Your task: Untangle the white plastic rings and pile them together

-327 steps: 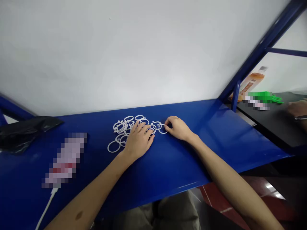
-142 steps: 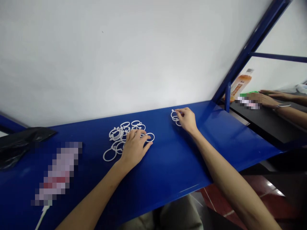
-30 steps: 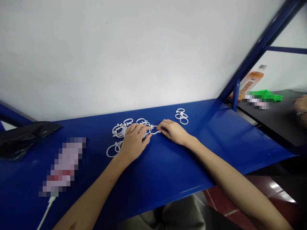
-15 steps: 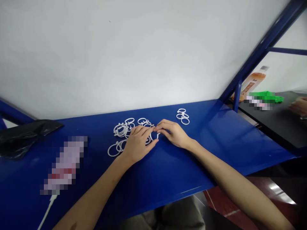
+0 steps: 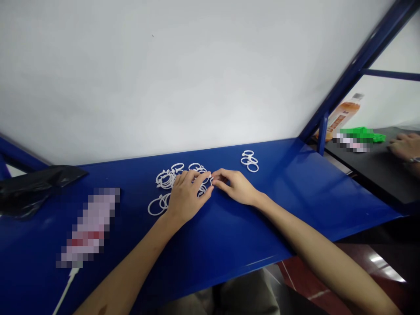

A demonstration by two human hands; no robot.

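Note:
A loose heap of white plastic rings lies on the blue shelf near the wall. My left hand rests on the heap's right side, fingers curled around one white ring. My right hand meets it from the right and pinches the same ring between thumb and fingers. A small separate group of three rings lies further right on the shelf, apart from both hands.
A black bag lies at the shelf's far left, with a blurred packet and a white cable near the front left. Beyond a blue post, a bottle and another person's hand are over a black table.
Over eleven seconds my right hand carried rings to a small pile on the right, then came back. In the last second both hands closed together on one ring at the heap's right edge.

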